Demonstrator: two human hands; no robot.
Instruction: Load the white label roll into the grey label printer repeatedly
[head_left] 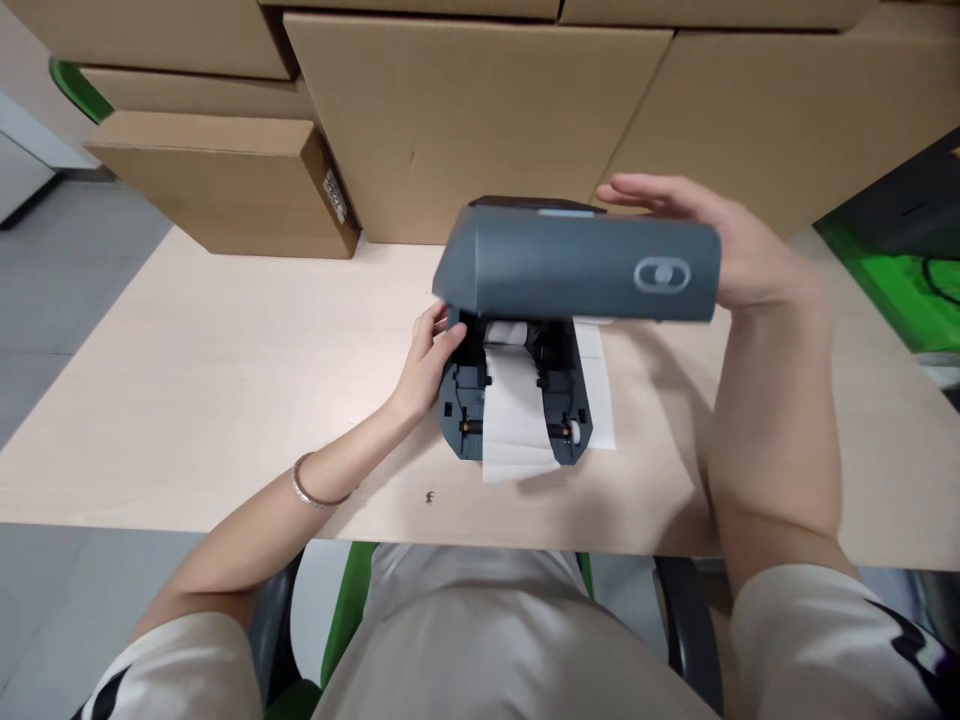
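Note:
A dark grey label printer (517, 400) stands on a light wooden table (225, 400) with its lid (577, 265) raised. White label paper (514, 410) runs from a roll inside out over the printer's front edge. My right hand (720, 240) lies on the lid's right end, fingers stretched over its top. My left hand (427, 365) rests against the left side of the printer's base, fingers curled at the edge by the paper bay. A bracelet (315, 490) is on my left wrist.
Several cardboard boxes (465, 110) are stacked along the table's back edge. A loose white sheet (600, 385) lies under the printer's right side. A green-and-black item (907, 260) sits at the far right. A chair is below me.

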